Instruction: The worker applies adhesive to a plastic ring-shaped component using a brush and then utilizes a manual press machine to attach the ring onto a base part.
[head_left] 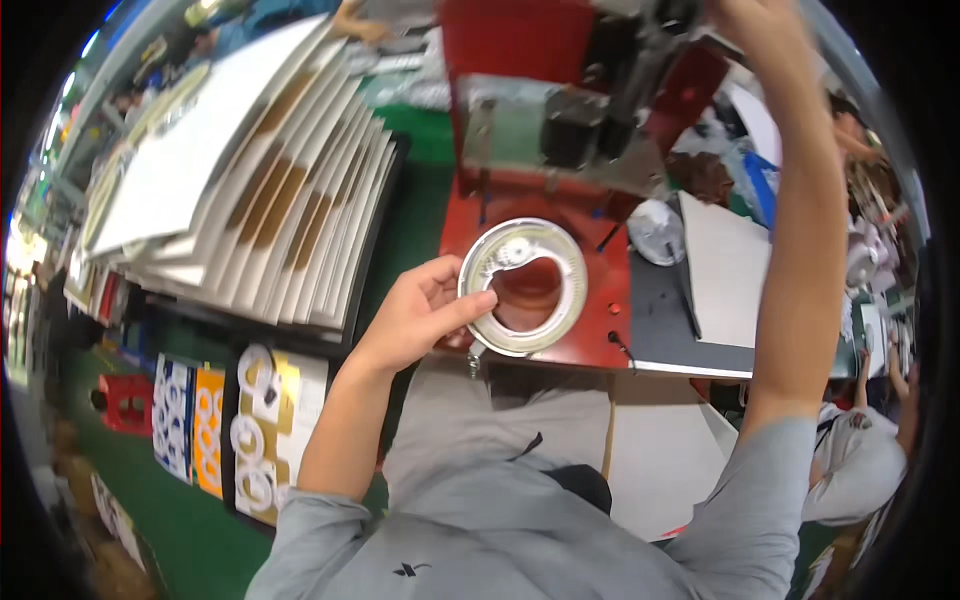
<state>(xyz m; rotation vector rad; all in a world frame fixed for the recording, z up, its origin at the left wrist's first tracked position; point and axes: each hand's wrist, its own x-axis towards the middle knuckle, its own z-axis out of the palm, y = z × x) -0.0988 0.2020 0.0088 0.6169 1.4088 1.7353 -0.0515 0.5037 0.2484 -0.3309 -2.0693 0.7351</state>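
Observation:
Pinched between the thumb and fingers of my left hand (430,308) is a round ring-shaped part (566,318), pale and metallic at the rim. Small white gear-like pieces sit inside its upper edge, and red shows through the middle opening. The ring is over the front of the red base of a press-like machine (598,340), below the machine's dark head (573,128). My right arm stretches up along the right side of the machine. At the top edge of the picture my right hand (752,14) is blurred and partly cut off, so its fingers cannot be made out.
A tall stack of white divider sheets (215,160) stands on the left. Below it lies a tray of white ring parts (252,440). A pale flat board (722,270) and clear plastic bags (657,230) rest right of the machine. Other people work at the far right.

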